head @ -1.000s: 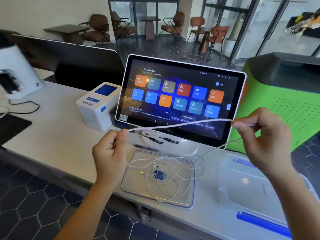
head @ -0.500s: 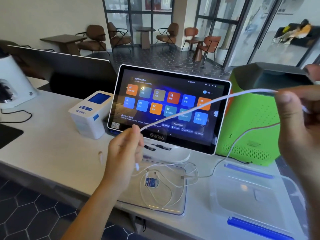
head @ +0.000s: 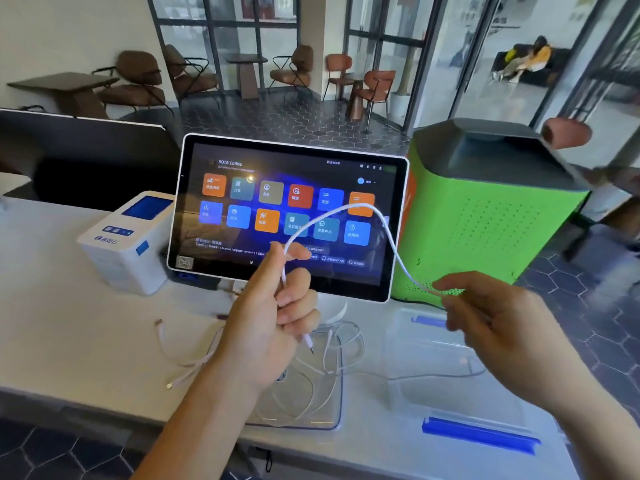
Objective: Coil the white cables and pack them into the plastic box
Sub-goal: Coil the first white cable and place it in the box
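Observation:
A thin white cable point(head: 349, 211) arcs in the air between my two hands. My left hand point(head: 273, 313) grips one end of it, and the plug tip sticks out below the fingers. My right hand point(head: 491, 320) pinches the cable further along, above the clear plastic box point(head: 450, 386) with blue latches. From there the cable trails down across the box to a loose tangle of white cables point(head: 332, 355) on the clear flat lid point(head: 332, 420). Another white cable point(head: 180, 362) lies on the counter to the left.
A touchscreen terminal point(head: 287, 216) stands right behind my hands. A white receipt printer point(head: 128, 240) sits to its left and a green machine point(head: 485, 216) to its right. The counter's front edge runs just below the lid and box.
My right hand has come down and in toward my left hand, turning the taut cable into an arc. My left hand has risen slightly. A second cable now shows on the counter.

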